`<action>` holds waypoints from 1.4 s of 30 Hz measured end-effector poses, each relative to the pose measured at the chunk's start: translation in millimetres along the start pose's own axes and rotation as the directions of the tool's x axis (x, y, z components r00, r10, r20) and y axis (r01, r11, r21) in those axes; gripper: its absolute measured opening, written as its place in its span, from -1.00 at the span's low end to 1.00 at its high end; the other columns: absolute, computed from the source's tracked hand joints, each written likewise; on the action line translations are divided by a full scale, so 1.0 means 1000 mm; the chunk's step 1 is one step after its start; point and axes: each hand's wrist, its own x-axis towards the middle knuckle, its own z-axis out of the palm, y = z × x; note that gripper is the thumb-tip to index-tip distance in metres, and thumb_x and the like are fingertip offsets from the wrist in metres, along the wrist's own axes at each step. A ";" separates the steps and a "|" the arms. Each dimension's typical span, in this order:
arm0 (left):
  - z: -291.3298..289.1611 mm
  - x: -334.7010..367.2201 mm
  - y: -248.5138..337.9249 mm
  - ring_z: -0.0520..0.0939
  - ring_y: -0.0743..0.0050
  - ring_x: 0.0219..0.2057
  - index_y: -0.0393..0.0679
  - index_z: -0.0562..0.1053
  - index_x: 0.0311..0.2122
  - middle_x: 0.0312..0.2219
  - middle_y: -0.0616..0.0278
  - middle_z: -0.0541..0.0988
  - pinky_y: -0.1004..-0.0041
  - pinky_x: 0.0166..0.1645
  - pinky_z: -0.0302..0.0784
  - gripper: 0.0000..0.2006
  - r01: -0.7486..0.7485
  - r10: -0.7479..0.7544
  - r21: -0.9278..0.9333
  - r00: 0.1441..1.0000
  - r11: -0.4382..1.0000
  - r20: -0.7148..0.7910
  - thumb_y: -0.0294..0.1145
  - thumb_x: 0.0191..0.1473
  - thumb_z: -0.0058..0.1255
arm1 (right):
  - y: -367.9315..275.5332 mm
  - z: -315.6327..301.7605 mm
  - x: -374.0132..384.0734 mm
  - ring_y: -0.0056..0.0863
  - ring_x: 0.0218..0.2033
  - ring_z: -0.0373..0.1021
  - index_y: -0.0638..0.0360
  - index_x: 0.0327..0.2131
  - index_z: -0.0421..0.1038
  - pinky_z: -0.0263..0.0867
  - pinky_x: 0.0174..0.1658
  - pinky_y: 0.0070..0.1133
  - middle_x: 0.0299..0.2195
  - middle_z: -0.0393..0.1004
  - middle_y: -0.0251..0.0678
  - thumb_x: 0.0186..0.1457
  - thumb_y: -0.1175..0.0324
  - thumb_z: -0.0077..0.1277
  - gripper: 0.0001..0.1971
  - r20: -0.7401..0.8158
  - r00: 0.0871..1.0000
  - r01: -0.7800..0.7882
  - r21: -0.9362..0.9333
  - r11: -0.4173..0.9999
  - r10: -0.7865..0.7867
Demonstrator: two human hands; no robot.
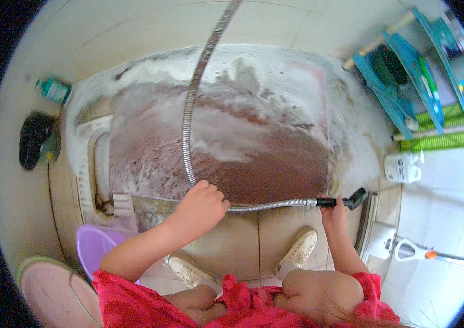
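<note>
My left hand (203,201) is closed around a ribbed metal shower hose (187,136), which comes down from the top of the view and bends to the right below my grip. At the hose's other end, my right hand (335,212) grips the black handle of a shower head (356,199). Its head points away to the right. Beyond my hands a dark red mat (275,175) lies flat on the floor, wet and largely covered with white foam (232,136). Foam also spreads past the mat's far and right sides. I cannot make out any water jet.
A squat toilet (87,158) borders the mat on the left. Nearer are a purple basin (92,246) and a pinkish bucket (51,295). On the right stand a blue shelf (401,71), a white jug (402,168) and a white-handled tool (412,250). A teal bottle (54,90) stands far left.
</note>
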 end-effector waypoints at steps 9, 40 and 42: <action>-0.005 0.029 0.001 0.45 0.37 -0.42 -0.06 0.44 -0.47 -0.60 0.28 0.43 0.39 -0.32 0.26 -0.87 -0.020 -0.010 0.138 0.977 0.990 0.215 -0.34 -0.23 -0.09 | -0.022 0.039 0.034 -0.29 -0.48 0.34 0.18 -0.33 0.03 0.34 -0.38 -0.35 -0.50 0.29 -0.20 0.08 0.33 -0.23 -0.82 0.278 0.957 0.134 -0.183 0.974 -0.080; -0.004 0.087 -0.010 0.47 0.26 -0.44 -0.14 0.39 -0.39 -0.58 0.19 0.44 0.32 -0.32 0.29 -0.81 0.090 -0.095 0.050 0.991 0.995 0.092 -0.30 -0.15 -0.05 | -0.072 0.107 0.105 -0.32 -0.54 0.29 0.24 -0.37 0.02 0.34 -0.42 -0.35 -0.52 0.24 -0.20 0.07 0.33 -0.23 -0.79 0.158 0.951 0.276 -0.042 0.960 -0.266; -0.002 0.084 -0.010 0.47 0.26 -0.43 -0.13 0.39 -0.37 -0.58 0.20 0.44 0.33 -0.30 0.29 -0.80 0.086 -0.088 0.037 0.995 0.996 0.054 -0.30 -0.15 -0.06 | -0.072 0.116 0.105 -0.34 -0.57 0.29 0.23 -0.37 0.02 0.33 -0.46 -0.39 -0.55 0.24 -0.22 0.07 0.32 -0.23 -0.80 0.160 0.950 0.283 -0.086 0.955 -0.267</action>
